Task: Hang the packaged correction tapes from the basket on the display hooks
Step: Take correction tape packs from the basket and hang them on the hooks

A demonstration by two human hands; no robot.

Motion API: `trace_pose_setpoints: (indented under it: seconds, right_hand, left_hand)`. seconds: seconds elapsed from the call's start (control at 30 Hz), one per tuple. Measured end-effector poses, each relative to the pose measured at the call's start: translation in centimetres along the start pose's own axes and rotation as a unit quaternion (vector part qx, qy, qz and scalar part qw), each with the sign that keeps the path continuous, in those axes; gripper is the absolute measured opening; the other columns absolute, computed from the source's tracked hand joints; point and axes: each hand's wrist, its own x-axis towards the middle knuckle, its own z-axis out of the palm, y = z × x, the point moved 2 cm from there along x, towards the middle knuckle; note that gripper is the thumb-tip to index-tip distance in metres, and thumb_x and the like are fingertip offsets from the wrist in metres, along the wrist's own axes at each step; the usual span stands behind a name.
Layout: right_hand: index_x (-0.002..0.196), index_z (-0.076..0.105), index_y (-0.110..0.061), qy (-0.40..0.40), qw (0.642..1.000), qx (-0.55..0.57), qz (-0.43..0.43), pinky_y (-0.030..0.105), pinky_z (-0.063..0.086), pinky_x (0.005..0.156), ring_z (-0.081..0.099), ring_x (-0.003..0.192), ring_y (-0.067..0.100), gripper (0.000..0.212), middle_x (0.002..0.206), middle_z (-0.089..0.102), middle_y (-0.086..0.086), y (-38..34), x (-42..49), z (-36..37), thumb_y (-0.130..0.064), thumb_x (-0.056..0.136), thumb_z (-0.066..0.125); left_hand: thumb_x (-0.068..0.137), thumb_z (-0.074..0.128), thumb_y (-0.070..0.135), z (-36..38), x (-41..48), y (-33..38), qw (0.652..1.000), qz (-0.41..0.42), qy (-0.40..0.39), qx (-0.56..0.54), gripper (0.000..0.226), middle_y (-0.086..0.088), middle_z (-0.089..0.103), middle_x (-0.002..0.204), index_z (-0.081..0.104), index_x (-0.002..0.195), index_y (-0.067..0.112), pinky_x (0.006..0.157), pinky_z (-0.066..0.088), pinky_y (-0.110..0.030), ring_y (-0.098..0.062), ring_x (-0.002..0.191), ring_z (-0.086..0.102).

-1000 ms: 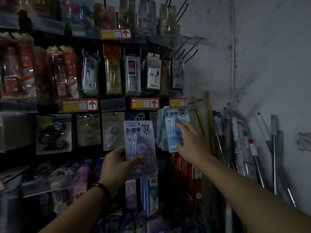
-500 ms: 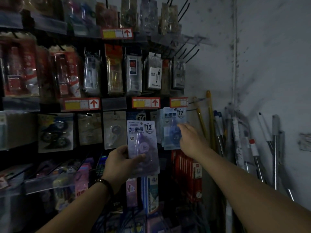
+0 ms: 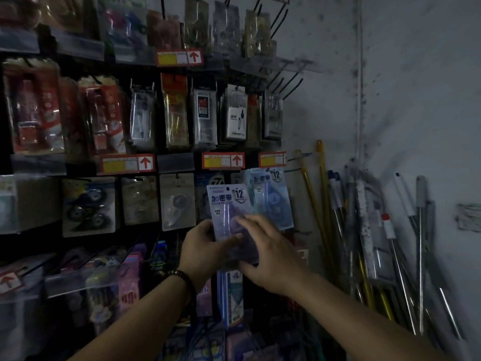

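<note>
Gripping the purple correction tape pack at its lower left with the left hand, thumb on the front; pinching its lower right with the right hand, fingers curled across the blister. Held upright before the display rack, just left of the blue packs hanging there.

Stationery shop, with packaged goods hung in rows on display hooks above red-and-yellow price labels.
</note>
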Motion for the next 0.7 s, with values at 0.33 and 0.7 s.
trace_pose_setpoints:
  seconds: [0.33, 0.7]
  right_hand:
    - [0.159, 0.029, -0.039, 0.088, 0.985, -0.001, 0.150, 0.029, 0.051, 0.100, 0.047, 0.129, 0.012, 0.082, 0.146, 0.037, -0.011, 4.6, 0.7, -1.1, -0.032, 0.091, 0.075]
    - [0.165, 0.020, -0.034, 0.087, 0.981, -0.061, 0.159, 0.026, 0.047, 0.092, 0.048, 0.125, 0.014, 0.083, 0.149, 0.037, -0.004, 6.9, 4.5, -3.2, -0.031, 0.098, 0.070]
  left_hand:
    - [0.094, 0.072, 0.047, -0.8, -0.5, 0.0, 0.927, 0.113, -0.035, 0.355, 0.023, 0.016, 0.073, 0.101, 0.065, 0.113, 0.034, 0.079, 0.061, -0.028, -0.006, 0.092, 0.072]
    - [0.095, 0.066, 0.046, -3.0, -0.8, -0.5, 0.866, 0.127, -0.063, 0.479, 0.023, 0.017, 0.069, 0.113, 0.065, 0.117, 0.037, 0.089, 0.061, -0.036, -0.009, 0.104, 0.068]
